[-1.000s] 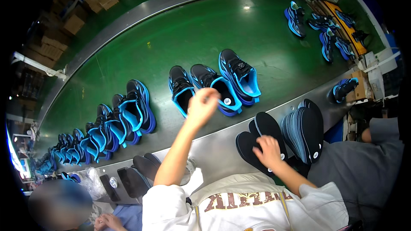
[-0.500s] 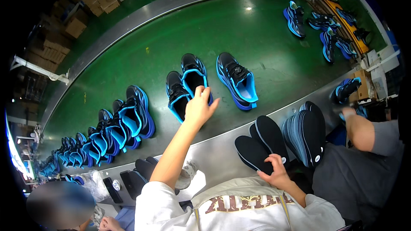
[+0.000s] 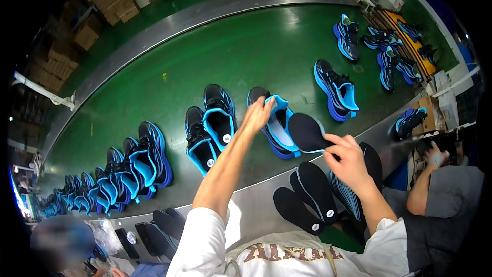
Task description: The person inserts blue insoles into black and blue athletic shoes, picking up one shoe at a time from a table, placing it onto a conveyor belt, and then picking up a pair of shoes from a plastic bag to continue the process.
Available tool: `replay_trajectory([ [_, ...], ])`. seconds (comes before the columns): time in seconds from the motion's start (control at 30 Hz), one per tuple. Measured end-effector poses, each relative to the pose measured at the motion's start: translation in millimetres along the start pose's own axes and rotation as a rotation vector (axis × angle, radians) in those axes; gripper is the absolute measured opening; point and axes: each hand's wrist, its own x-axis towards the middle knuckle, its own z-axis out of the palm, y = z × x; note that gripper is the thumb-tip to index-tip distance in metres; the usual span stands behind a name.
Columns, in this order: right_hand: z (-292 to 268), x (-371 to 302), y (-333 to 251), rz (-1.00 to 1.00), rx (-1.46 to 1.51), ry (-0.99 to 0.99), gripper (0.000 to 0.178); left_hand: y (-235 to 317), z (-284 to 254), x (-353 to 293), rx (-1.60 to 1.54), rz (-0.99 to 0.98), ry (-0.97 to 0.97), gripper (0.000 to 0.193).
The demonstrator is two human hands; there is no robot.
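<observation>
My left hand [image 3: 260, 114] is closed on the tongue of a black and blue sneaker [image 3: 279, 136], whose pale inside shows. In my right hand [image 3: 348, 160], pinched between thumb and fingers, is a black insole [image 3: 303, 131] with a light edge; its far end reaches over the side of that sneaker's opening. Left of my left forearm stand two matching sneakers [image 3: 216, 97], side by side, with black insoles bearing white round labels inside. Below my right hand, two loose black insoles [image 3: 311, 187] lie at the metal edge, beside a stack of insoles [image 3: 344, 195] partly hidden by my forearm.
The sneakers stand on a green belt [image 3: 256, 46]. A single sneaker [image 3: 335, 92] is farther right; a row of sneakers [image 3: 148, 154] runs left. Phones [image 3: 148, 238] and more insoles [image 3: 169, 223] lie on the near ledge. Co-workers sit on both sides; one's hand [image 3: 435, 156] shows right.
My left hand has gone from the sneaker pair to the sneaker on their right. My right hand has risen and now holds an insole. Another sneaker now stands farther right.
</observation>
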Motion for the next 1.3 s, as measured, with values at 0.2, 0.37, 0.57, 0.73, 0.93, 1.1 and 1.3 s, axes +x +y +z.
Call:
replay_trajectory([
  [0.2,86.7,36.6,39.6,-0.105,-0.212,-0.220,0.012,-17.4,11.1,15.6,-0.350,-0.103,-0.164,0.047],
  [0.37,165.0,56.2,48.0,0.131,-0.277,-0.305,0.016,-13.1,10.1,2.4,-0.383,-0.079,-0.124,0.050],
  [0.57,116.6,48.5,20.0,-0.058,-0.374,-0.211,0.028,-23.8,24.8,-8.9,-0.546,-0.041,0.099,0.058],
  [0.73,111.1,66.1,39.0,0.077,-0.340,-0.744,0.025,-6.9,15.5,-16.4,-0.478,-0.091,0.019,0.057],
  [0.93,120.6,55.9,52.4,-0.217,-0.366,-0.667,0.013,-16.4,17.5,-15.0,-0.422,0.068,0.051,0.032],
  [1.1,158.1,56.5,57.8,-0.292,-0.383,-0.549,0.013,-19.7,22.3,-9.6,-0.425,0.011,0.059,0.033],
  [1.3,178.0,60.3,79.5,-0.212,-0.388,-0.598,0.017,-19.0,20.3,-7.4,-0.475,0.018,-0.004,0.030],
])
